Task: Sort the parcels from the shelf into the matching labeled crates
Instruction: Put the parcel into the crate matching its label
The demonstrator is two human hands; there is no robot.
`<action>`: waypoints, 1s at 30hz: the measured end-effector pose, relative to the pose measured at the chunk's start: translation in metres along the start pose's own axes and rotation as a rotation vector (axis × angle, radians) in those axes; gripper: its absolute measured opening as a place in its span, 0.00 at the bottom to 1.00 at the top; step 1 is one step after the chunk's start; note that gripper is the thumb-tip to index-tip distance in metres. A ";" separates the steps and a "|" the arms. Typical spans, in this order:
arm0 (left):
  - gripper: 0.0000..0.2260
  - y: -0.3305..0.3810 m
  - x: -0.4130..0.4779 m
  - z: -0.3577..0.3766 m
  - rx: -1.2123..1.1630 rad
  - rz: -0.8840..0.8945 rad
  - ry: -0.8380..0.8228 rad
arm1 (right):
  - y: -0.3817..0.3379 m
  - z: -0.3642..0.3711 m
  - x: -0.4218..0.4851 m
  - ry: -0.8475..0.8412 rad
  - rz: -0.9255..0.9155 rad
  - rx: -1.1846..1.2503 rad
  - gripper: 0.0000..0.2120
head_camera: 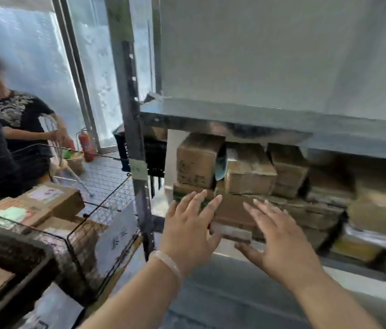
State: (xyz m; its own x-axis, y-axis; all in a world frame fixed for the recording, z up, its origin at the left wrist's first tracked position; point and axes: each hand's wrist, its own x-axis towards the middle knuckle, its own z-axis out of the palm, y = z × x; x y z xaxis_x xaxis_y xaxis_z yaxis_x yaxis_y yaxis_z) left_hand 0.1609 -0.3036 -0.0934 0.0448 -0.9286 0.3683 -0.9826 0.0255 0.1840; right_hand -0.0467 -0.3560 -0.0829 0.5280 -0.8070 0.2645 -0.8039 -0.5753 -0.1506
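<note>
While both hands, left [188,224] and right [279,236], reached spread and empty toward the flat parcel [231,213] low on the shelf [222,117], the boxes [222,167] stacked on it could have toppled if it were dragged out.

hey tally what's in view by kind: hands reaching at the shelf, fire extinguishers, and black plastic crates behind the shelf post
Hands reaching toward the shelf parcels: 2, left hand and right hand
Red fire extinguisher: 1
Black plastic crate behind the post: 1
Total: 4
</note>
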 end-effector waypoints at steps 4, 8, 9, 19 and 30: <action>0.33 0.100 0.022 0.016 -0.021 0.195 -0.018 | 0.072 -0.046 -0.070 0.086 0.217 -0.047 0.39; 0.33 0.208 0.037 0.034 -0.054 0.368 -0.021 | 0.147 -0.081 -0.137 0.095 0.390 -0.115 0.42; 0.33 0.236 0.040 0.039 -0.070 0.406 -0.024 | 0.167 -0.089 -0.155 0.099 0.429 -0.123 0.42; 0.32 0.548 0.044 0.102 -0.276 0.722 -0.077 | 0.378 -0.179 -0.354 0.109 0.781 -0.214 0.45; 0.32 0.764 0.050 0.173 -0.367 0.880 -0.177 | 0.521 -0.219 -0.469 0.156 1.008 -0.207 0.42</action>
State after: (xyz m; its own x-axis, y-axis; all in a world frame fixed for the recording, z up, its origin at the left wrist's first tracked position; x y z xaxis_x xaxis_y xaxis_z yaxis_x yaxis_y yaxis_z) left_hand -0.6192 -0.3946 -0.0920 -0.7370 -0.5637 0.3730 -0.5330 0.8240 0.1922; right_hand -0.7736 -0.2482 -0.0768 -0.4441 -0.8662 0.2291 -0.8916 0.4023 -0.2078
